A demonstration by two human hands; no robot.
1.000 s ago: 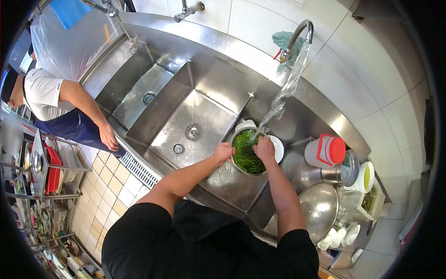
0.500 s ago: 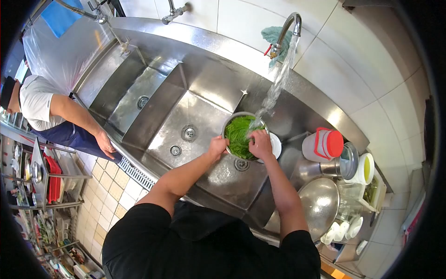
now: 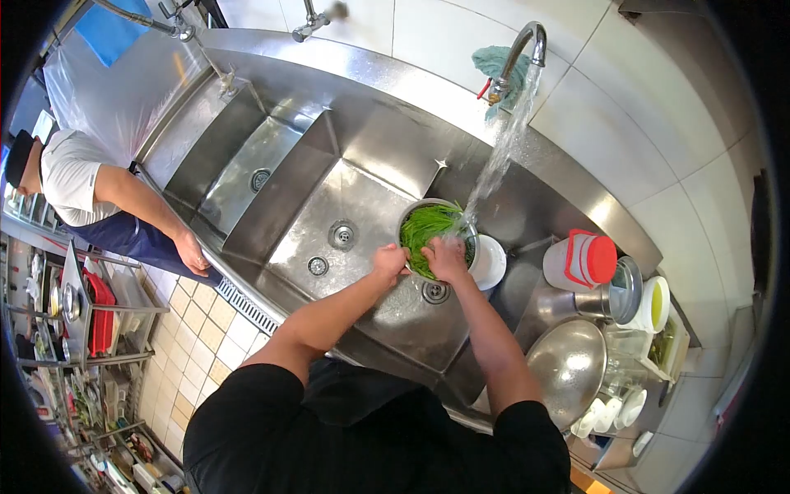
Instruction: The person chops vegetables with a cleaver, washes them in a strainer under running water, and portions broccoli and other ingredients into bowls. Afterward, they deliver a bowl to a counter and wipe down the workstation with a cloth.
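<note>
Head view — greens (image 3: 428,221) lie under the right hand (image 3: 446,258), inside a bowl (image 3: 472,249).

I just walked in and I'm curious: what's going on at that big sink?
A person in black is holding a round bowl of long green leaves over the metal sink. The left hand grips the bowl's rim, and the right hand is on the leaves. Water is pouring from the tap down to the bowl. Another person stands near the sink's other end.
</note>
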